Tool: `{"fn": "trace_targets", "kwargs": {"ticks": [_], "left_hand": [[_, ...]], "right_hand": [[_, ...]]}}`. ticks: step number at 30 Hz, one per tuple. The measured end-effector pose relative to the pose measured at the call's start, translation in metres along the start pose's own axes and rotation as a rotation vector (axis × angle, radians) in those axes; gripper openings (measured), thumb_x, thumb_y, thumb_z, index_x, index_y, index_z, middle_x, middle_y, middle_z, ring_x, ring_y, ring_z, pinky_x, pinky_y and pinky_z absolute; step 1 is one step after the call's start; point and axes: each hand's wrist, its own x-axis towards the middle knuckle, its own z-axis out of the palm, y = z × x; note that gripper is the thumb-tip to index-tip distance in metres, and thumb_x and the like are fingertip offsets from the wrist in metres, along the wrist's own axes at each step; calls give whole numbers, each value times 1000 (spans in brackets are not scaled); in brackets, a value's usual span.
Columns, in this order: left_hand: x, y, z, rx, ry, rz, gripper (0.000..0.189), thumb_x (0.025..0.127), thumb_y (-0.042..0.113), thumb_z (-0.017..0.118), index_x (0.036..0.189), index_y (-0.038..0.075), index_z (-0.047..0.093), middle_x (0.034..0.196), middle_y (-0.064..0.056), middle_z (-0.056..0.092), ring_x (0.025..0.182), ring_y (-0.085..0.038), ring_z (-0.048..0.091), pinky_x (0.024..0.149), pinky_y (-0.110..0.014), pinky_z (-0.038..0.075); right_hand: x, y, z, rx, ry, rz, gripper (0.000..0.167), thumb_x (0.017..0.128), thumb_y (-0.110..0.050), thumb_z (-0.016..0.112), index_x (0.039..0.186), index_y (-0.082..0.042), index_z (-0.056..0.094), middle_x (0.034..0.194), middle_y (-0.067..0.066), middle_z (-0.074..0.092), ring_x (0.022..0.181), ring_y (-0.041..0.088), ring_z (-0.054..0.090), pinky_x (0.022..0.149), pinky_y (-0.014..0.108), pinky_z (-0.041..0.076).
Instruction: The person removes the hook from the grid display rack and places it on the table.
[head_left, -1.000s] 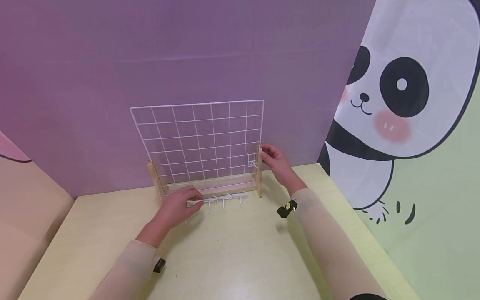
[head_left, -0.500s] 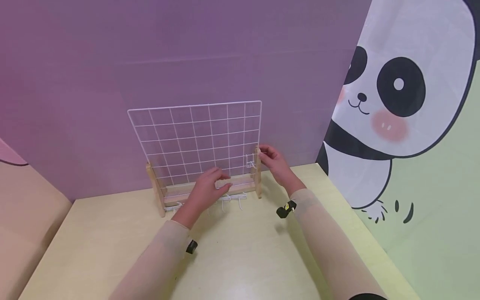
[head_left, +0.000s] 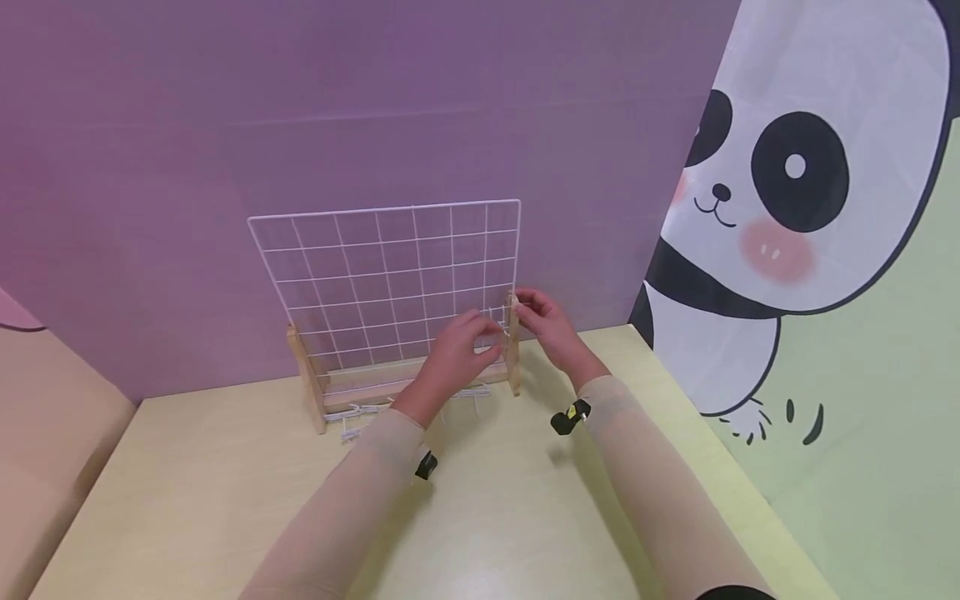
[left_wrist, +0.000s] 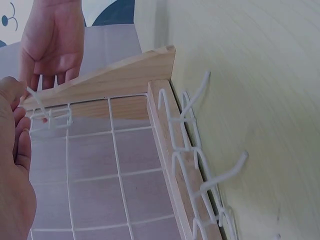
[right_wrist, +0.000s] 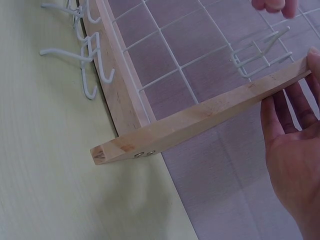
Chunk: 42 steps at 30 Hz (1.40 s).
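A white wire grid panel [head_left: 382,209] stands upright in a wooden stand. My right hand [head_left: 553,330] grips the stand's right upright [right_wrist: 200,115], thumb on one side and fingers behind it. A white wire hook [right_wrist: 275,40] hangs on the grid beside that upright, its prong pointing out. My left hand [head_left: 453,354] is in front of the grid near this hook, thumb and fingers parted and curved. In the right wrist view its fingertips [right_wrist: 274,5] show apart from the prong, with nothing between them.
Several more white wire hooks [left_wrist: 225,180] lie in a row on the table along the stand's front rail [left_wrist: 162,120]. The stand's left upright [head_left: 306,375] is at the far side. A purple wall [head_left: 150,250] rises close behind the grid.
My left hand has left the loose hooks at the stand's front left and moved right and up to the hook on the grid. My right hand has stayed on the upright.
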Motion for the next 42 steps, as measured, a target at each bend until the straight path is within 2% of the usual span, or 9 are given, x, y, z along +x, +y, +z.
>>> {"fn": "trace_targets", "kwargs": {"ticks": [10, 15, 18, 26, 30, 36, 42], "left_hand": [[12, -4, 10, 9, -42, -22, 21, 100, 10, 82, 120, 5, 78, 116, -8, 71, 119, -29, 70, 104, -43, 58], [16, -4, 13, -31, -39, -73, 15, 103, 9, 79, 118, 6, 79, 115, -7, 72, 119, -28, 72, 104, -43, 59], [18, -5, 16, -35, -8, -84, 12, 103, 8, 79, 115, 6, 80, 112, -6, 74, 115, -28, 73, 103, -42, 59], [14, -8, 26, -6, 112, -15, 10, 98, 4, 84, 107, 5, 81, 104, -6, 75, 103, -28, 75, 96, -42, 62], [12, -9, 28, -13, 137, -22, 11, 98, 4, 84, 108, 5, 81, 104, -6, 76, 102, -27, 76, 95, -40, 62], [11, -9, 28, -41, 176, -49, 10, 100, 7, 83, 109, 5, 83, 104, -6, 77, 101, -25, 76, 92, -39, 63], [13, -7, 24, -58, 244, -14, 8, 99, 6, 84, 107, 3, 84, 99, -6, 77, 96, -25, 76, 85, -38, 64]], "right_hand": [[3, 1, 1, 8, -14, -6, 36, 115, -14, 61, 147, 3, 59, 128, 4, 69, 126, 20, 64, 124, 50, 44], [4, 0, 0, 5, -10, -6, 36, 115, -13, 60, 147, 3, 59, 125, 0, 70, 124, 18, 64, 125, 50, 43], [3, -1, 1, 11, -9, -7, 36, 115, -13, 61, 147, 4, 59, 123, -1, 70, 123, 17, 65, 125, 50, 43], [0, -3, 1, 2, -11, 3, 36, 115, -14, 61, 147, 2, 60, 127, 2, 70, 127, 21, 64, 125, 50, 43], [-1, -2, 0, -5, -12, 10, 36, 115, -15, 61, 148, 0, 60, 130, 3, 69, 130, 23, 63, 126, 51, 41], [-1, 0, 0, 2, -16, 6, 37, 115, -15, 61, 149, 1, 59, 130, 3, 70, 130, 22, 63, 127, 50, 41], [0, 1, -1, -6, -17, 5, 37, 115, -16, 61, 149, 0, 60, 134, 7, 68, 132, 23, 62, 126, 50, 42]]}}
